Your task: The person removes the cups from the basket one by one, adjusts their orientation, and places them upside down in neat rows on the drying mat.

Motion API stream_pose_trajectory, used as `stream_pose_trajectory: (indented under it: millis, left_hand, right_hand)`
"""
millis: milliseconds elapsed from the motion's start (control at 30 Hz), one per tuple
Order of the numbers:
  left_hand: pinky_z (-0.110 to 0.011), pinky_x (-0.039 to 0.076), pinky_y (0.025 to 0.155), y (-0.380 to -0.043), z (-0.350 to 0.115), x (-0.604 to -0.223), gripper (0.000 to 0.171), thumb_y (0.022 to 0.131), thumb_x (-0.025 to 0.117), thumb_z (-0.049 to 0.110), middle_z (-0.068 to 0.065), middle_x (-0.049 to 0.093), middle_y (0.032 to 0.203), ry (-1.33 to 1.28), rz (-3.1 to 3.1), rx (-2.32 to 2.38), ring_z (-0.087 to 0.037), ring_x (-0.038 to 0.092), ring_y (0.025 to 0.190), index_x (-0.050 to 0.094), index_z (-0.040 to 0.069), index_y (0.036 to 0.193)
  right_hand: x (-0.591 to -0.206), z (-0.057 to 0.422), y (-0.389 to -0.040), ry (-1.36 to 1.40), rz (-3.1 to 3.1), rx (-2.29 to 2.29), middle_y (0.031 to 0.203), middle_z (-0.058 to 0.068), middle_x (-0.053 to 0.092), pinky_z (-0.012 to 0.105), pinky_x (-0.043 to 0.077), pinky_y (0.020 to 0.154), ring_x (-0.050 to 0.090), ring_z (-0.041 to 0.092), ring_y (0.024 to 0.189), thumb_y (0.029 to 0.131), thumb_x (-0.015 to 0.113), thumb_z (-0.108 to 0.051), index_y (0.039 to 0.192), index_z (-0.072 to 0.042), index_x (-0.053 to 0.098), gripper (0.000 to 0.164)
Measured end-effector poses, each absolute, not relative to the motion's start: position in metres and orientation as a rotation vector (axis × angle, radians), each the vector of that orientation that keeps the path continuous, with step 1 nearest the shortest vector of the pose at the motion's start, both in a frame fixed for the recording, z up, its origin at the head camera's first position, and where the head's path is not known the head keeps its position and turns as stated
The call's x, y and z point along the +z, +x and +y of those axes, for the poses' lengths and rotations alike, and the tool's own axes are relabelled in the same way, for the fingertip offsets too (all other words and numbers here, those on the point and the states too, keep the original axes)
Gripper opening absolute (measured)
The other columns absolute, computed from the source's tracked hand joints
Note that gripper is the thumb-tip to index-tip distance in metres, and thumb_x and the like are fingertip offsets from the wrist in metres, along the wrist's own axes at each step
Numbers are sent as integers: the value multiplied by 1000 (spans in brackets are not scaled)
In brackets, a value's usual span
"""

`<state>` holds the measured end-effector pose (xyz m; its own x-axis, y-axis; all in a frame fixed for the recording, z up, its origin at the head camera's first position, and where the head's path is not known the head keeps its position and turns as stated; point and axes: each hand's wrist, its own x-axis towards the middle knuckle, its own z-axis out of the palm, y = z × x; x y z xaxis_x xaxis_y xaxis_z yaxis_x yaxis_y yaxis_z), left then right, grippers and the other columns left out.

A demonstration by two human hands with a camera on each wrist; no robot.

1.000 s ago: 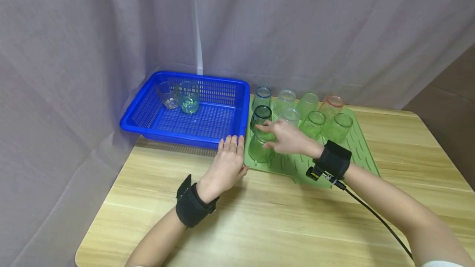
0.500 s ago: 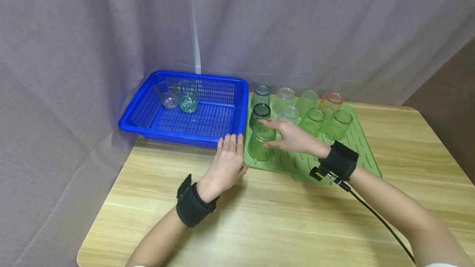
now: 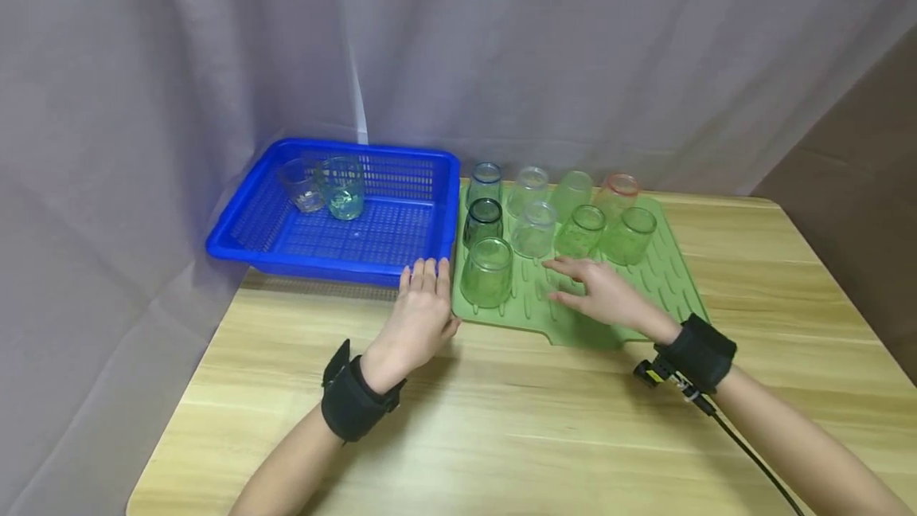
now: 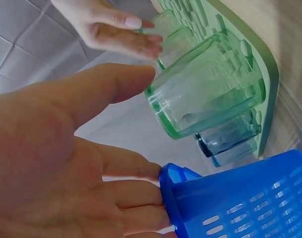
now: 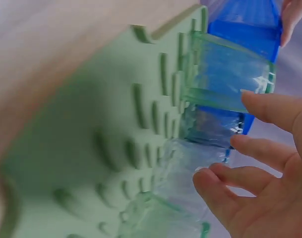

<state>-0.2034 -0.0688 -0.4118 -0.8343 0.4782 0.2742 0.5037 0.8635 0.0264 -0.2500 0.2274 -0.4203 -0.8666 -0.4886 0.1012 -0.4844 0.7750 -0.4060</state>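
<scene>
My left hand (image 3: pixel 415 321) rests its straight fingers on the front right rim of a blue plastic basket (image 3: pixel 329 266); in the left wrist view the fingertips (image 4: pixel 147 215) lie against that rim. Beside it, a green-tinted drinking glass (image 3: pixel 487 283) stands upside down at the front left of a green drying mat (image 3: pixel 533 313). My right hand (image 3: pixel 605 293) hovers over the mat, right of this glass, its fingers spread and holding nothing. Behind are more upturned glasses, including a dark-tinted glass (image 3: pixel 483 223), a clear glass (image 3: pixel 533 231) and a green glass (image 3: pixel 581 232).
Two glasses lean in the basket's far left part, one of them a bluish-green glass (image 3: pixel 342 191). A red-rimmed glass (image 3: pixel 618 196) stands at the back of the mat. Grey curtain (image 3: pixel 537 62) hangs behind the wooden table (image 3: pixel 501 428). A cable trails from the right wristband (image 3: pixel 696 353).
My right hand has let go of the green glass at the mat's front left and drawn back to the right. The left hand has stayed at the basket rim; the view has shifted slightly.
</scene>
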Motion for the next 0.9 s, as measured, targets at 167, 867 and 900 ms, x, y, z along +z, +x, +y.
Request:
stream_pose_trajectory:
  millis: [167,867,900]
  left_hand:
    - [-59,35,110,-203,-70,-412,81,83,75,31,-37,47,137,-742,-2775,-183,-50,45,129,38,-16,138]
    - [-58,28,114,-200,-76,-405,82,86,71,32,-38,38,142,-806,-2836,-277,-50,39,133,33,-15,142]
    - [-57,28,115,-201,-77,-405,82,87,71,32,-37,38,143,-824,-2846,-277,-50,38,134,32,-15,142]
  right_hand:
    - [-434,240,-242,-796,2922,-695,139,34,46,48,54,79,63,44,96,92,65,-17,130,-1,59,41]
    - [-462,304,-179,-619,2814,-650,151,35,27,69,23,110,17,55,141,100,53,-29,147,4,34,60]
    - [-464,305,-176,-611,2804,-651,152,35,25,69,22,110,14,54,142,100,52,-31,148,3,32,62]
